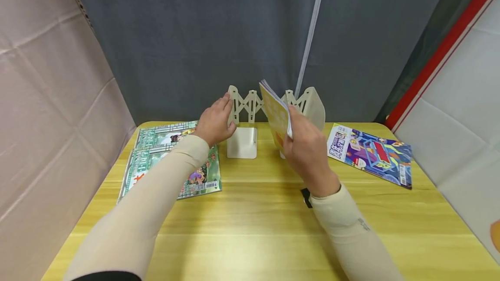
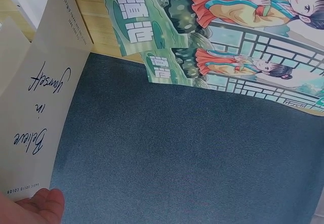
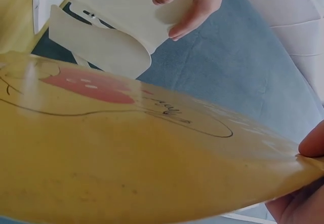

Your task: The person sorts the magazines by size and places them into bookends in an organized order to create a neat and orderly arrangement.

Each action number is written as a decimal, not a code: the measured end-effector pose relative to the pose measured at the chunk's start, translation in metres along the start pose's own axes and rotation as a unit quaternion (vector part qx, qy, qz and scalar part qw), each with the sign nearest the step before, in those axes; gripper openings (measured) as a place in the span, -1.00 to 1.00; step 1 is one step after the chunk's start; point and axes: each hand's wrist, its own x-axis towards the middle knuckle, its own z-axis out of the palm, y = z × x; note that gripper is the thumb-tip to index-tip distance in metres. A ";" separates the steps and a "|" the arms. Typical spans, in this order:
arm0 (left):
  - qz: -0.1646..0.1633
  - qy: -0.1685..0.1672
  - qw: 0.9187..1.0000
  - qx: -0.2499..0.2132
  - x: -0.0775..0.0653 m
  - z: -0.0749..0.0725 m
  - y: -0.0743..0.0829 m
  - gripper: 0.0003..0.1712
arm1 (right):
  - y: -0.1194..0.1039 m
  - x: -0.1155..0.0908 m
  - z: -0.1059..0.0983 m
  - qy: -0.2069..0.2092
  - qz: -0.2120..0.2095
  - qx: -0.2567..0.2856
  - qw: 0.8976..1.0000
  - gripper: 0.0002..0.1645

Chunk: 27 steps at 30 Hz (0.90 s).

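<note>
A white expandable bookend (image 1: 242, 143) stands at the back of the table, its two end panels joined by a criss-cross lattice. My left hand (image 1: 215, 121) holds its left end panel (image 2: 45, 95), which bears the words "Believe in yourself"; in the right wrist view the thumb and a finger lie at the panel's edge. My right hand (image 1: 308, 148) grips a thin yellow magazine (image 1: 275, 118) by its near edge. The magazine is tilted upright before the lattice, hiding part of it. A cartoon drawing marks its yellow cover (image 3: 126, 153).
Green illustrated magazines (image 1: 156, 153) lie overlapping at the left, partly under my left forearm. A purple and blue magazine (image 1: 371, 155) lies flat at the right. Behind the wooden table (image 1: 242, 224) hangs a grey curtain (image 1: 195, 34). A small black object (image 1: 306, 197) shows beside my right wrist.
</note>
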 end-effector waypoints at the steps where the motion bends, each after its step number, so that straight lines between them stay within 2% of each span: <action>1: -0.001 -0.001 1.000 0.000 0.000 -0.001 0.000 -0.21 | 0.000 0.001 0.002 -0.001 0.000 -0.001 1.000 -0.39; 10: 0.004 0.003 1.000 0.006 0.000 0.000 -0.003 -0.21 | 0.000 0.005 0.020 0.010 0.005 0.007 1.000 -0.36; 27: 0.008 0.002 1.000 0.008 0.000 0.000 -0.003 -0.21 | -0.008 0.011 0.035 0.027 0.017 0.043 0.999 -0.34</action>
